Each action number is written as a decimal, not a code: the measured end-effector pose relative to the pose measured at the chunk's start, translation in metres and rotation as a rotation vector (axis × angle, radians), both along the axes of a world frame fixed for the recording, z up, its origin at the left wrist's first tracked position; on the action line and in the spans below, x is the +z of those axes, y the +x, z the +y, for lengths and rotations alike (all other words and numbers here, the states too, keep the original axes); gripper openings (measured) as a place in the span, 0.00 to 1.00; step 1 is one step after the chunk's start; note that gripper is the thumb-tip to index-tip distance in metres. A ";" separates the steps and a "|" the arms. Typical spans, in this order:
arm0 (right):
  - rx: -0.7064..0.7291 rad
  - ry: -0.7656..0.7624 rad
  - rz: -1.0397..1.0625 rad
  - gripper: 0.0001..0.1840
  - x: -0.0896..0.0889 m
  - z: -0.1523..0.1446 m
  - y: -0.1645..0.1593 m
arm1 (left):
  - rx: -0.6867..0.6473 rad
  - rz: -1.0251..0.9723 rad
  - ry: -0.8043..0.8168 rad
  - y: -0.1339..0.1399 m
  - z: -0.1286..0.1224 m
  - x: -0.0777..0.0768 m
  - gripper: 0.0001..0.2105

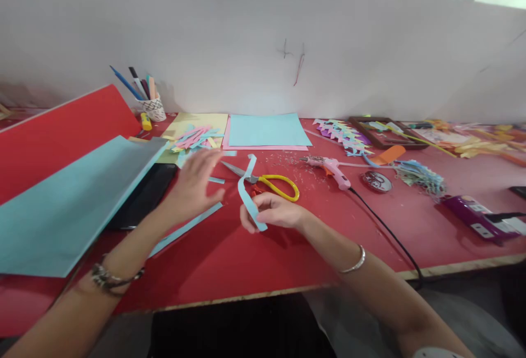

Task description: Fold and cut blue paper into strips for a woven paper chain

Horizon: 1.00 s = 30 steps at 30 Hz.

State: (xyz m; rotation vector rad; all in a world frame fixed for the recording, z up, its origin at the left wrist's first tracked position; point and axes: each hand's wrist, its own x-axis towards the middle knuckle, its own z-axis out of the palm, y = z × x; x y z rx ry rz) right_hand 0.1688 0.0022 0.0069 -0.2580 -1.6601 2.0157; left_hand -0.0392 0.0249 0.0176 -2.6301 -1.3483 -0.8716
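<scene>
In my right hand is one end of a light blue paper strip, pinched between thumb and fingers. The strip bends upward and its free end curls over the scissors. Those scissors have yellow handles and lie on the red table just beyond my right hand. My left hand is raised with its fingers apart, holding nothing. Beneath it a longer blue paper strip lies on the table, partly covered by my forearm. Short blue pieces lie beyond my left hand, near a pile of cut paper strips.
A pink glue gun with a black cord rests to the right, near a purple power strip. Blue and pink sheets lie at the back. A large blue sheet and a black phone-like slab are left. A pen cup stands behind.
</scene>
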 end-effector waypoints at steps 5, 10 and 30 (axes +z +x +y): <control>0.208 -0.018 0.138 0.15 -0.001 0.003 0.005 | -0.214 0.021 -0.172 0.033 -0.001 -0.011 0.17; 0.090 -0.016 0.190 0.21 0.008 0.006 0.012 | -0.224 -0.168 -0.338 0.033 0.010 -0.005 0.13; -0.429 -0.006 -0.446 0.13 0.003 -0.012 -0.022 | -0.235 -1.580 -1.426 0.051 -0.007 0.001 0.10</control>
